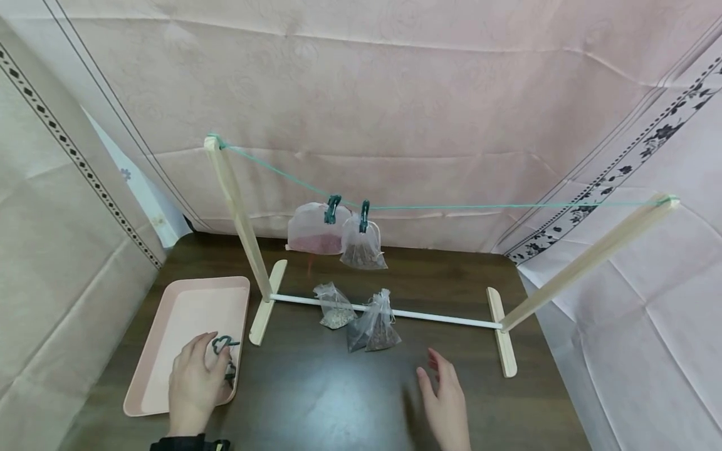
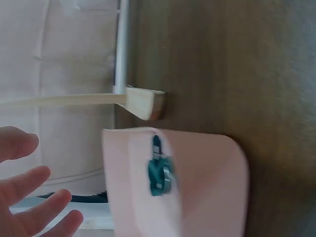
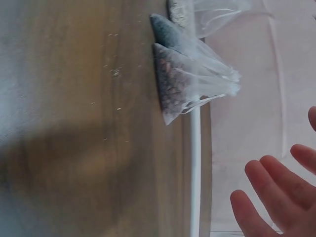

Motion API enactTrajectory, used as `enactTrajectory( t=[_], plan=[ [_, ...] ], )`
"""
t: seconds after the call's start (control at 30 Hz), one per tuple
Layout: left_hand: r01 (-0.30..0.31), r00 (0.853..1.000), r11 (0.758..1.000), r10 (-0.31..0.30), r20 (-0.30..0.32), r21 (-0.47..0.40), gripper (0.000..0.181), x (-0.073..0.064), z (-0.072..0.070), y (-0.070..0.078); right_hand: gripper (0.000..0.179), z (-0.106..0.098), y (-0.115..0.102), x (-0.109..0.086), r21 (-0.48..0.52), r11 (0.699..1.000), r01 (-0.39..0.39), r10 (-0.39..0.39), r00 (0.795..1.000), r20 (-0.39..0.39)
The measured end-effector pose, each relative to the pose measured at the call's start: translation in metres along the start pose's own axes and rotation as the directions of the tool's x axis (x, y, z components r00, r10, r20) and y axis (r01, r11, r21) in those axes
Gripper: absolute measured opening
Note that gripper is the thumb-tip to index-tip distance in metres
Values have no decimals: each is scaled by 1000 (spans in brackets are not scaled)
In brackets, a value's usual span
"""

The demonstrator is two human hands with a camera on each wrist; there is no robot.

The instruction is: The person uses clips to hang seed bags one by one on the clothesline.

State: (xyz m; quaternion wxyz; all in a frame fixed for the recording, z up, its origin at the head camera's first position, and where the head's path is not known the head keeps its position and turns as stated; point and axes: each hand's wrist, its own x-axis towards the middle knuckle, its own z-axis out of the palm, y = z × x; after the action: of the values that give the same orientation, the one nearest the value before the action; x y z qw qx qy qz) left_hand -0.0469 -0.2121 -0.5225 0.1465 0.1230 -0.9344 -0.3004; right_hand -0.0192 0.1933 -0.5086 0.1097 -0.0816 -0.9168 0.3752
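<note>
We see the left hand (image 1: 193, 383) spread over the tray (image 1: 179, 313), which likely keeps clips (image 2: 157, 177) together; the right hand (image 1: 445, 401), also spread, is near bags (image 1: 382, 333) on the table (image 1: 316, 394).

The left hand (image 1: 193, 383) is bare above a black band (image 1: 179, 443), cuff or strap unclear, at the head view's lower left, with a small pale mark; the right hand (image 1: 449, 404) is bare.

A tray (image 1: 183, 326) is set by the left edge of the table (image 1: 304, 407); bags (image 1: 375, 326) are laid before pouches (image 1: 316, 232) hung toward its back edge.
</note>
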Motion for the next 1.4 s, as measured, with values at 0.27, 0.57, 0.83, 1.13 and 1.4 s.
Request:
enactTrajectory(
  t=[0.27, 0.57, 0.83, 1.13, 1.4],
  plan=[
    [98, 992, 994, -101, 81, 42, 41, -5, 13, -19, 43, 7, 8, -8, -12, 1000, -9, 10, 999, 42],
    [131, 961, 983, -158, 226, 132, 52, -9, 22, -42, 43, 11, 1, -7, 4, 1000, -28, 28, 997, 68],
    [62, 951, 977, -119, 284, 204, 50, -13, 27, -51, 41, 18, 2, -8, -31, 1000, 6, -3, 995, 99],
    [47, 947, 976, -111, 300, 212, 48, -14, 26, -53, 40, 22, 4, -10, -22, 999, 42, -40, 996, 77],
    [54, 956, 977, -111, 270, 208, 43, -14, 26, -50, 40, 25, 5, -13, -17, 1000, 17, -16, 996, 88]
  ],
)
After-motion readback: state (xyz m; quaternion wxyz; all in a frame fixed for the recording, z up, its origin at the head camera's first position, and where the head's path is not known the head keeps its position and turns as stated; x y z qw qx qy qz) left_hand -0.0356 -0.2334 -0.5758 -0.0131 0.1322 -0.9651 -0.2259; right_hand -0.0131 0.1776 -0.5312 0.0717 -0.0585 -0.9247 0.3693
